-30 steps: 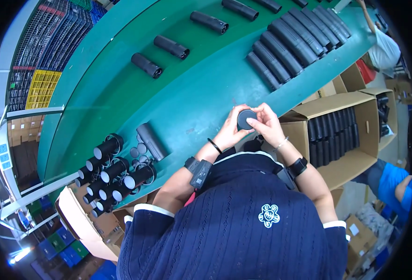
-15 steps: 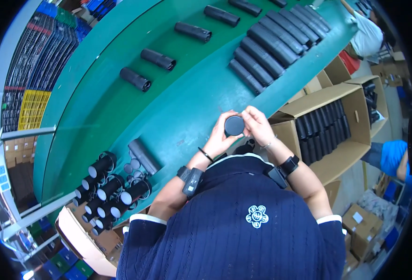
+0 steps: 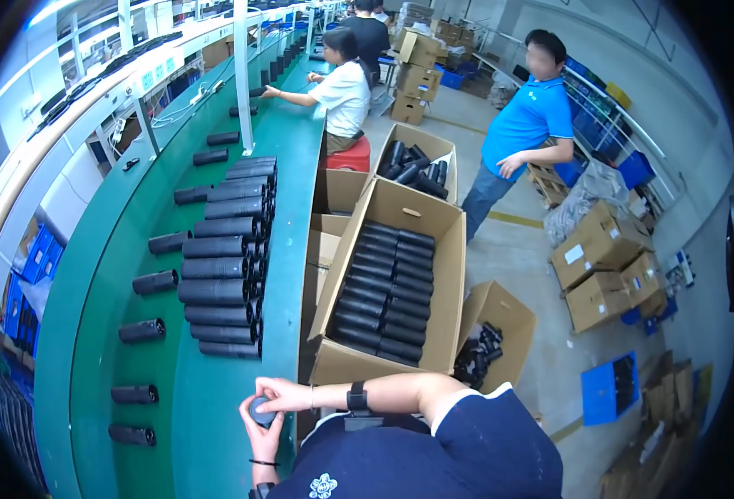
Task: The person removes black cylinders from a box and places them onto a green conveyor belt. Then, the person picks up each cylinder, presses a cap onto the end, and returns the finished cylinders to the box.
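My left hand (image 3: 258,436) and my right hand (image 3: 287,390) are both closed around a small round black cylinder (image 3: 260,408), seen end-on, just above the near edge of the green workbench (image 3: 217,399). The right hand covers its top and the left cups it from below. A dark band sits on each wrist. A row of long black tubes (image 3: 221,291) lies on the bench just beyond my hands.
Single black tubes (image 3: 141,331) lie spaced along the bench's left strip. An open carton of black tubes (image 3: 384,299) stands to the right, with a smaller carton (image 3: 488,349) beside it. A seated person (image 3: 342,96) works farther along; another person (image 3: 521,133) stands in the aisle by stacked cartons (image 3: 604,266).
The view has swung from looking straight down to looking along the bench. Both hands still hold the black cylinder close to my body.
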### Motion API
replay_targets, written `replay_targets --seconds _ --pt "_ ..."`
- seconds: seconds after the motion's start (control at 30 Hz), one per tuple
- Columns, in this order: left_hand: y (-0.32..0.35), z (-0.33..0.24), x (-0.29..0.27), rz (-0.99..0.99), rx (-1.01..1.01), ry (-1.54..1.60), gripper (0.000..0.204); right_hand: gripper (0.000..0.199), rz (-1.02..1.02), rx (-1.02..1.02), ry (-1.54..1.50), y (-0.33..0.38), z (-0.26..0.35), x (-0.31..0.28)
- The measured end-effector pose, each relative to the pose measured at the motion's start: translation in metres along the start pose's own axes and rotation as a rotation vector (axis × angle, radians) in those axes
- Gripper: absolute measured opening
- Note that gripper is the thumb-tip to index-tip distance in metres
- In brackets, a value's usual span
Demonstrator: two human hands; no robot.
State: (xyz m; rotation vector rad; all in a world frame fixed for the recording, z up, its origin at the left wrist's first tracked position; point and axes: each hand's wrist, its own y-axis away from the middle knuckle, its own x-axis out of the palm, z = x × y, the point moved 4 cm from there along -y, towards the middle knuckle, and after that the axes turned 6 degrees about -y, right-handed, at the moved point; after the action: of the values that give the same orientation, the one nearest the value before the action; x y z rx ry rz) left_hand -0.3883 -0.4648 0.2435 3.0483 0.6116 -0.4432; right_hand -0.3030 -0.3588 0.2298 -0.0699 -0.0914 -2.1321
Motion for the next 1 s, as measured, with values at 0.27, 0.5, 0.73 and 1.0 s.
replay_targets --seconds 0.27,0.5,0.73,1.0 --pt "-0.002 0.002 0.001 -0.077 -0.027 -0.016 0.062 0.031 0.022 -0.012 -0.049 -0.008 -0.004 0.0" --pt "0.0 -0.002 -0.001 -0.089 -0.014 -0.051 0.062 0.029 0.064 -0.006 -0.182 -0.007 -0.003 0.006" --pt "0.001 0.003 -0.003 -0.099 -0.006 -0.07 0.061 0.026 0.22 0.014 -0.024 -0.006 0.003 0.003" --pt "0.001 0.001 0.0 -0.07 0.007 0.017 0.06 0.03 0.288 0.059 -0.078 -0.005 -0.01 -0.002"
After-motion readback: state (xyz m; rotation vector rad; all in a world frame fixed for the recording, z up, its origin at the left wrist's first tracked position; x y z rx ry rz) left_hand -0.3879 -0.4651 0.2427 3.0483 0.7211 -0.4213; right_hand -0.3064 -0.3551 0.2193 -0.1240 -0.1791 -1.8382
